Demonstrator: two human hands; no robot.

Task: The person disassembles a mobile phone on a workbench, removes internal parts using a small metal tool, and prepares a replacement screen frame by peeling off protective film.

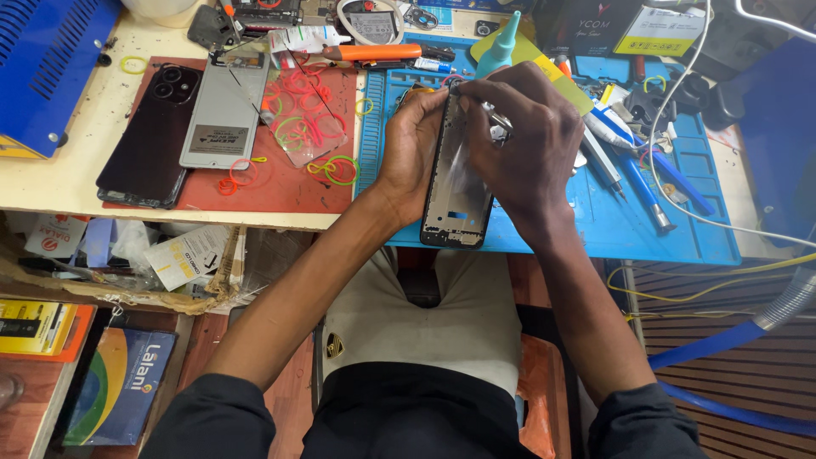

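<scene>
An open phone frame (456,212) with its black rim and bare silvery inside lies lengthwise on the blue work mat (680,229). My left hand (414,140) grips the frame's left edge near its top. My right hand (520,136) rests over the upper part of the frame and pinches a thin metal tool (500,119), likely tweezers, its tip down at the frame's top. The frame's upper end is hidden under my fingers.
On the red mat (289,191) to the left lie a dark phone back cover (151,136), a grey phone panel (223,106), a clear sheet and several coloured rubber bands (333,170). A teal glue bottle (501,47), tubes, screwdrivers and white cables crowd the blue mat's top and right.
</scene>
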